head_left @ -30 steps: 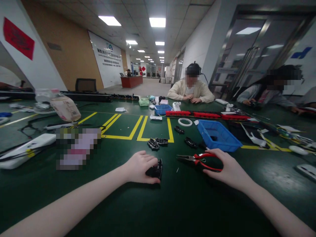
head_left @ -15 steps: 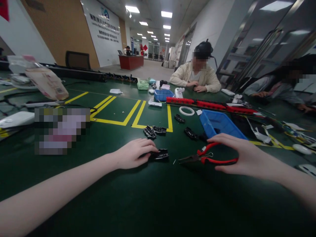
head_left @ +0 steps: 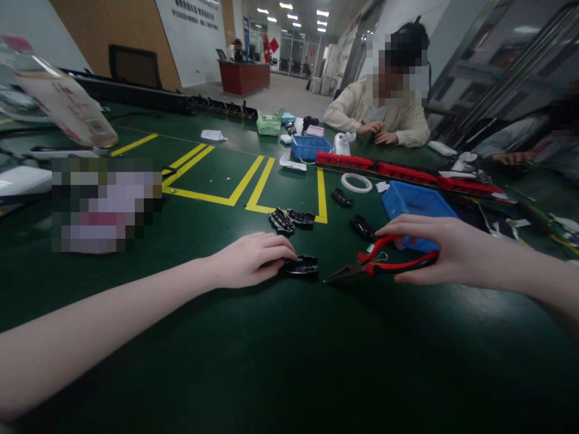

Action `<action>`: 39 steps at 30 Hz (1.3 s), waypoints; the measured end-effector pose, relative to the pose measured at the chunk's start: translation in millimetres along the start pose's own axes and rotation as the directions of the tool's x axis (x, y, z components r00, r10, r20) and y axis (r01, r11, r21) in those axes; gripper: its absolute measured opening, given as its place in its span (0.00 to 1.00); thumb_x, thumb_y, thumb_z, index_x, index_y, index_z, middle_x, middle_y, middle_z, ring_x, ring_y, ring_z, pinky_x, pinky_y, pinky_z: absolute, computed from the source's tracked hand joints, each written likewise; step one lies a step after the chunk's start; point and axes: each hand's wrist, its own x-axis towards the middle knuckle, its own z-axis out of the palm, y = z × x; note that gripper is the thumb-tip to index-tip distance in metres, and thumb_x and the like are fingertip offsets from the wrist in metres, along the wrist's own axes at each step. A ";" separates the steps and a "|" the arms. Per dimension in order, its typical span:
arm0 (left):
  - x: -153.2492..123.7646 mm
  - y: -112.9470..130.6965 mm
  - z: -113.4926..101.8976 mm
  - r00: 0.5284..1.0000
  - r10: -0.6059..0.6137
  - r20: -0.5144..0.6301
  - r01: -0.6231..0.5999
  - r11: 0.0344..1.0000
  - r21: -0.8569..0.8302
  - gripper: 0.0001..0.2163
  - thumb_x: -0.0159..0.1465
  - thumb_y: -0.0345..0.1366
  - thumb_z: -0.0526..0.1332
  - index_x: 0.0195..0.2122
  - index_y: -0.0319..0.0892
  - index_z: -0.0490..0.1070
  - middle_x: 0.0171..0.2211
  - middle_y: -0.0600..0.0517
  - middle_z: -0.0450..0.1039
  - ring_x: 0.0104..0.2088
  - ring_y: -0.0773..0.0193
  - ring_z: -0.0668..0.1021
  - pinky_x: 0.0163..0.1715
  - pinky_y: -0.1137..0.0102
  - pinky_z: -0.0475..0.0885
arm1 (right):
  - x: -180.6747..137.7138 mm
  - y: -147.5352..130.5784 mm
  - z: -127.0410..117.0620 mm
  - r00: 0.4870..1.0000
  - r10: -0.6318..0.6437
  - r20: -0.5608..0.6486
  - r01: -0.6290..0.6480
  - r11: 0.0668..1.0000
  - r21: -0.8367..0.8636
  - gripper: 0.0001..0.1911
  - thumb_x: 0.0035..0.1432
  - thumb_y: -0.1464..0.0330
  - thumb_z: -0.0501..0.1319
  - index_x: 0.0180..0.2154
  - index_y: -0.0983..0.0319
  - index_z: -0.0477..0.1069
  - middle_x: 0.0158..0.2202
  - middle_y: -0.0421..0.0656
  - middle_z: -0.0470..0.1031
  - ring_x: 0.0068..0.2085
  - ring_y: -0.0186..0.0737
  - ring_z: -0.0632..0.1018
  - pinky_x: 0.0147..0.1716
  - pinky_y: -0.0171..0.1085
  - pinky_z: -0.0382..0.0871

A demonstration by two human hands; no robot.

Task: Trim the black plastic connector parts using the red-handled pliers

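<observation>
My left hand [head_left: 256, 260] rests on the green tabletop, its fingers closed on the left end of a small black plastic part [head_left: 304, 266]. In my right hand [head_left: 446, 250] is a pair of needle-nose pliers [head_left: 375, 263] with red and black handles. The pliers point left, and their tip is down near the tabletop, a little right of the black part and apart from it. The jaws look nearly closed; whether a tiny piece is between them is too small to tell. Two more black parts [head_left: 293, 219] lie just beyond my left hand.
Beyond the pliers are a black part [head_left: 362, 227], another black part [head_left: 341, 198], a white ring [head_left: 356, 182] and a blue tray [head_left: 418, 202]. A long red strip [head_left: 407, 175] crosses the far side. At left stands a bottle [head_left: 67, 102]. A person [head_left: 380, 114] sits opposite.
The view has tilted down. My right hand has brought the pliers' tip to where a small pale sliver lay on the table; that sliver no longer shows separately. My left hand keeps its hold.
</observation>
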 end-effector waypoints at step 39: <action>0.2 4.2 -1.7 1.000 0.002 -0.028 -0.001 1.000 0.025 0.17 0.64 0.33 0.57 0.54 0.39 0.62 0.48 0.46 0.72 0.45 0.59 0.75 0.46 0.65 0.70 | -16.0 -24.8 40.7 0.832 0.059 -0.552 -0.062 0.998 0.013 0.28 0.48 0.55 0.67 0.50 0.56 0.67 0.46 0.45 0.72 0.44 0.48 0.76 0.43 0.45 0.73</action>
